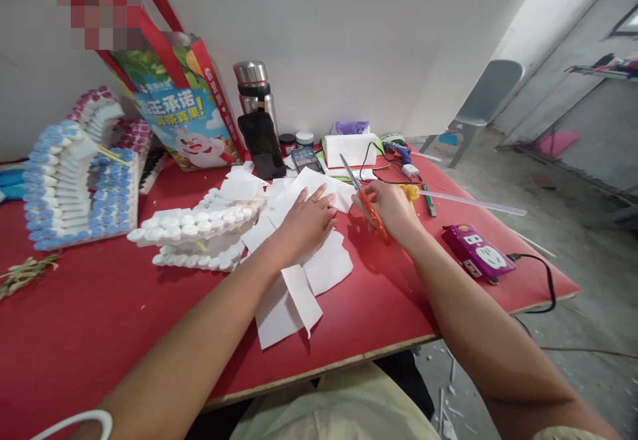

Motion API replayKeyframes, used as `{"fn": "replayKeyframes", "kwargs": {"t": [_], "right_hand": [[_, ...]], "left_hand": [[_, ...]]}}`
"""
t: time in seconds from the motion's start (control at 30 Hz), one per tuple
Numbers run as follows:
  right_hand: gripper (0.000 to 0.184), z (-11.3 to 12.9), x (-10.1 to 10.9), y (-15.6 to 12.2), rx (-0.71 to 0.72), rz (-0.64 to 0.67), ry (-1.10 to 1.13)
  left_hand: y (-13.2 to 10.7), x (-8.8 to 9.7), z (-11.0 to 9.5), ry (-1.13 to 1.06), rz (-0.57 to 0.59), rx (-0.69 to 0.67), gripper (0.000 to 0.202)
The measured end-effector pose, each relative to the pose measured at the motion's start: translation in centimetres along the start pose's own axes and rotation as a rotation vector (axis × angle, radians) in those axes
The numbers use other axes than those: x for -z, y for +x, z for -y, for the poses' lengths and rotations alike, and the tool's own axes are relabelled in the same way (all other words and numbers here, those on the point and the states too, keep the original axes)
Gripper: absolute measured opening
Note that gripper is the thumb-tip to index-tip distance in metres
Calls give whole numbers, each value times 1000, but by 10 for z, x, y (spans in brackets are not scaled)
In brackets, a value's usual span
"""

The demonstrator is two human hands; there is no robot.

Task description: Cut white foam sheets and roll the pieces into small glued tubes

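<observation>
My left hand (306, 217) lies flat on a loose pile of white paper pieces (329, 264), its fingers spread and stretched out. A pair of scissors (371, 211) with orange handles is in my right hand (393, 209), whose fingers are closed around it. The blades point up and away, just beyond the right side of the paper. One folded paper strip (302, 297) rests on the near part of the pile. Left of the paper sits a white model (194, 224) built from rows of small rounded pieces.
Blue-and-white models (74, 187) stand at the left by a colourful bag (192, 127). Behind the paper are a steel flask (253, 84), a black phone (262, 144) and another phone (306, 159). A glue gun (401, 152) and a purple power socket (478, 252) with a cable are at the right.
</observation>
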State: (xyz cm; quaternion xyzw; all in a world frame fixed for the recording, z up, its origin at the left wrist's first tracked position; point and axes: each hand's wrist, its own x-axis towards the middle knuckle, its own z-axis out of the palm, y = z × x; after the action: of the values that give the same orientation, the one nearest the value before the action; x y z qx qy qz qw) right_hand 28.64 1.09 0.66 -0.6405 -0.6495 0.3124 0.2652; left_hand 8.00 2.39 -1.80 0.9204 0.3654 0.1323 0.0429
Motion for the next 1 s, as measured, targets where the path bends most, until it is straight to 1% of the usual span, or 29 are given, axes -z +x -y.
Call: {"fn": "replayKeyframes", "kwargs": {"t": [0.07,0.13,0.2,0.23,0.27,0.33,0.37,0.4,0.47,0.53,0.57,0.63,0.7,0.87,1.0], "right_hand": [[42,2,0,-1,-18,-96,-35],[38,4,0,-2,-17,-117,-56],[36,5,1,-2,-15,-132,-96],[35,5,1,-1,-15,-143,-123],[33,5,1,-1,-18,-150,-150],[29,5,1,1,-31,-147,-200],[27,4,0,2,-39,-141,-229],[25,3,-1,3,-43,-139,-266],[24,1,-4,5,-45,-138,-351],[26,1,-8,7,-49,-114,-411],[26,1,-10,7,-56,-94,-430],[25,3,-14,6,-71,-54,-464],[24,5,-19,4,-72,-46,-524],[32,9,-28,-1,-13,-27,-703],[31,18,-28,-7,51,-20,-848]], "left_hand": [[0,-4,-1,-28,-10,3,33],[2,-6,1,-87,-36,26,34],[5,-4,6,-195,-111,79,39],[7,-1,9,-270,-176,114,42],[9,5,13,-353,-268,143,46],[9,21,19,-497,-490,159,52],[8,31,22,-551,-606,155,51],[7,41,24,-608,-689,141,51],[1,60,25,-761,-811,116,50],[-6,72,23,-968,-867,120,43],[-10,75,21,-1085,-879,145,38],[-17,75,19,-1303,-883,211,31],[-24,66,19,-1453,-904,271,27],[-36,39,28,-1741,-860,430,21],[-40,32,32,-1907,-889,466,21]]}}
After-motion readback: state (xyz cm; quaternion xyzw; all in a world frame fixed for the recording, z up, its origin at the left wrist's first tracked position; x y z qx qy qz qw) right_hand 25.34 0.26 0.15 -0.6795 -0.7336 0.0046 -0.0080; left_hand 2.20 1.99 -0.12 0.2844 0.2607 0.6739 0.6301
